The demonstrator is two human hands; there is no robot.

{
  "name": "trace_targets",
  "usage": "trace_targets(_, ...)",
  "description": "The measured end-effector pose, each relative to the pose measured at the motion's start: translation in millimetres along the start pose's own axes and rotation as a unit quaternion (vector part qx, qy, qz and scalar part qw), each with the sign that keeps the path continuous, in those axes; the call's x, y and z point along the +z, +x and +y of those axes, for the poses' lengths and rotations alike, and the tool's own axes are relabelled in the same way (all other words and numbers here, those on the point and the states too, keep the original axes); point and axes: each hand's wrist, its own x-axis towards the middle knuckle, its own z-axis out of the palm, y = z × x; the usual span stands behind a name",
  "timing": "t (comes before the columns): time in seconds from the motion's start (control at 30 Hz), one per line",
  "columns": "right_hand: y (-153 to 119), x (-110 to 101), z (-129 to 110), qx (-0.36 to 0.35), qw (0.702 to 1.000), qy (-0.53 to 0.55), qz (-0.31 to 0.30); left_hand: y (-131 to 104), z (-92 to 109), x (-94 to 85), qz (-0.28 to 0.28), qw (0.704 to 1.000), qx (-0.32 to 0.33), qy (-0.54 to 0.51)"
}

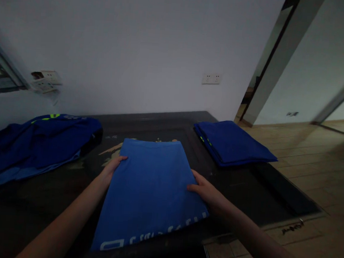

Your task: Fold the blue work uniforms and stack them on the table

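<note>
A light blue folded garment (153, 179) with white lettering along its near edge is between my hands over the dark table. My left hand (113, 168) grips its left edge, thumb on top and the other fingers mostly hidden beneath. On the opposite side my right hand (201, 188) clasps the right edge, thumb on the upper face and fingers at the side. The cloth looks flat, roughly rectangular, with its near end toward me. I cannot tell whether it rests on the table or is slightly lifted.
A stack of folded dark blue garments (232, 143) lies on the table's right side. Rumpled blue clothes (44, 143) are heaped at the left. The dark glossy table (244, 193) meets a white wall (142, 52) with sockets (211, 79). Wooden floor (305, 162) extends to the right.
</note>
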Motion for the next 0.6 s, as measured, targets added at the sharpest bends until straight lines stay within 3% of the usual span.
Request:
trace_targets(0.1,7,-29,-20,0.011,0.999,-0.013,0.032,2,16,42.1,-0.020,0.999,-0.004,-0.025)
trace_targets(0.2,11,-75,-47,0.013,0.998,-0.014,0.067,10,33,100.0,-0.052,0.995,0.065,-0.056)
trace_targets(0.3,12,-133,-76,0.025,0.991,-0.018,0.128,23,51,167.3,-0.080,0.982,0.147,-0.088)
trace_targets(0.37,11,-176,-93,0.038,0.982,-0.021,0.185,32,63,215.3,-0.102,0.974,0.168,-0.113)
trace_targets(0.47,8,-242,-115,0.052,0.966,-0.040,0.250,45,78,287.8,-0.145,0.964,0.159,-0.159)
trace_targets(0.6,1,-318,-132,0.065,0.952,-0.064,0.292,62,87,373.8,-0.188,0.948,0.135,-0.218)
